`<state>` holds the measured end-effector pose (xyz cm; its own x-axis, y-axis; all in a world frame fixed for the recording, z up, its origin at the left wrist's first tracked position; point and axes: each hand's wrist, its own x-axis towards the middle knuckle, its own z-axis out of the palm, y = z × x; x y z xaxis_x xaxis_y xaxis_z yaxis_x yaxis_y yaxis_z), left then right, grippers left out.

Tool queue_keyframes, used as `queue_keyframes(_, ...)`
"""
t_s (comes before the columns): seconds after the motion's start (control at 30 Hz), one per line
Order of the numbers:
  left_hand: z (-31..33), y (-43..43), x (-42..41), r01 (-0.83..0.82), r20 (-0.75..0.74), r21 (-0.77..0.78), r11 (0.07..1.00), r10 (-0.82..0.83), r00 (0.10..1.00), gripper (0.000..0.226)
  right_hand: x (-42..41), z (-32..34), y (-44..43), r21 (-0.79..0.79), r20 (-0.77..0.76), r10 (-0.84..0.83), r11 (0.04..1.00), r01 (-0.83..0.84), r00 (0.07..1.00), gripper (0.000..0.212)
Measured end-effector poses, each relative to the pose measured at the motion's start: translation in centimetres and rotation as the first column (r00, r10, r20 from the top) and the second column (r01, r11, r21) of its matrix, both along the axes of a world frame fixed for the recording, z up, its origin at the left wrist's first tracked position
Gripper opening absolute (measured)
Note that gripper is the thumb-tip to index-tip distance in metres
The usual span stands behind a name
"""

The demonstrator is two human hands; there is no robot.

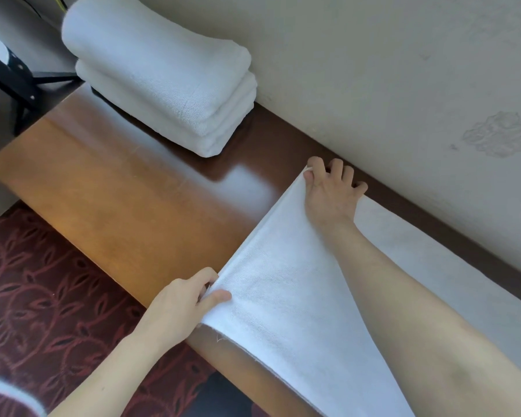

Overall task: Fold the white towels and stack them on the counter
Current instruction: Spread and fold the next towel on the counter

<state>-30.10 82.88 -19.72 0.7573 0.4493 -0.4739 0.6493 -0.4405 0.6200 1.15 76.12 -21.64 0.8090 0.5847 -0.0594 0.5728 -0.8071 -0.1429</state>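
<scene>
Head view shows one towel (pixel 283 296) spread flat along the counter (pixel 118 191), with its near long edge hanging a little over the front. It runs out of view to the right, so its far end cannot be seen. The left hand (pixel 187 299) pinches the near corner, thumb on top and fingers (pixel 205 276) curled under the edge. The right hand (pixel 331 191) pinches the far corner by the wall (pixel 373 70) between thumb and forefinger, with the other fingers spread.

The step in hand looks like squaring this short edge before a fold. To do it well, keep both pinches firm and the edge taut between them, then lift and carry both corners together so the edge lands straight on the opposite end. Smooth the crease flat before letting go. The overhanging edge could drag, so draw it onto the counter first.

Counted: two hands, one open towel, and one stack (pixel 163 76) at the counter's left end. That stack holds at least two folded towels; its layers make a surer count hard.
</scene>
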Motion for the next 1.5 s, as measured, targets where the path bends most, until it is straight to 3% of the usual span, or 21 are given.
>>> queue_keyframes(0.1, -0.7, 0.1, -0.3, 0.107, -0.064, 0.248, 0.963, -0.094, 0.994, 0.055, -0.5, 1.0, -0.4, 0.05, -0.08, -0.035, 0.998, 0.039, 0.996, 0.045)
queue_keyframes(0.2, -1.2, -0.1, -0.6, 0.125, -0.075, 0.348, 0.929, -0.106, 0.992, 0.066, -2.9, 1.1, -2.7, 0.07, -0.117, -0.068, 0.995, 0.076, 0.991, 0.054)
queue_keyframes(0.3, -0.8, -0.2, -0.2, 0.099, -0.062, 0.409, 0.907, -0.081, 0.995, 0.061, -4.8, -0.1, -4.6, -0.076, -0.171, -0.038, 0.997, 0.025, 0.985, 0.061)
queue_keyframes(0.37, -0.1, -0.2, 1.4, 0.006, 0.011, 0.449, 0.894, -0.013, 1.0, 0.051, -4.6, 0.1, -4.4, -0.051, -0.21, -0.041, 0.998, 0.031, 0.977, 0.062)
queue_keyframes(0.43, 0.4, -0.3, 4.1, -0.024, 0.112, 0.452, 0.891, -0.03, 0.993, 0.047, -4.6, 1.2, -4.2, 0.039, -0.21, -0.061, 0.997, 0.071, 0.976, 0.061)
queue_keyframes(0.57, 0.2, -2.2, 11.0, 0.1, 0.281, 0.469, 0.878, -0.255, 0.925, 0.043, -5.2, 2.5, -7.5, 0.089, -0.114, -0.182, 0.977, 0.192, 0.977, 0.06)
queue_keyframes(0.67, -0.7, -3.8, 15.4, 0.253, 0.2, 0.524, 0.813, -0.406, 0.892, 0.049, -5.1, 0.8, -11.5, -0.022, -0.138, -0.288, 0.957, 0.288, 0.947, 0.063)
queue_keyframes(0.73, -1.9, -3.9, 16.5, 0.355, 0.07, 0.551, 0.755, -0.465, 0.882, 0.056, -5.1, -0.5, -13.2, -0.071, -0.128, -0.254, 0.966, 0.247, 0.959, 0.064)
queue_keyframes(0.83, -3.3, -2.7, 16.2, 0.377, -0.04, 0.604, 0.702, -0.446, 0.894, 0.062, -4.9, -1.1, -15.3, -0.072, -0.102, -0.177, 0.983, 0.17, 0.979, 0.063)
queue_keyframes(1.07, -3.6, 0.1, 15.3, 0.325, -0.067, 0.595, 0.735, -0.358, 0.931, 0.063, -3.7, -0.7, -25.7, -0.124, -0.068, -0.389, 0.917, 0.379, 0.919, 0.067)
queue_keyframes(1.27, -2.9, -0.9, 15.5, 0.309, -0.089, 0.635, 0.709, -0.33, 0.94, 0.064, -3.3, -0.4, -31.1, -0.138, -0.08, -0.571, 0.818, 0.558, 0.817, 0.069)
queue_keyframes(1.4, -1.8, -5.7, 17.4, 0.263, 0.03, 0.673, 0.692, -0.38, 0.925, 0.063, -3.5, -0.5, -28.0, -0.079, -0.116, -0.494, 0.869, 0.488, 0.861, 0.068)
queue_keyframes(1.5, -2.0, -11.2, 18.4, 0.453, 0.058, 0.625, 0.636, -0.616, 0.786, 0.061, -4.1, -1.0, -27.5, -0.094, -0.098, -0.358, 0.932, 0.35, 0.928, 0.064)
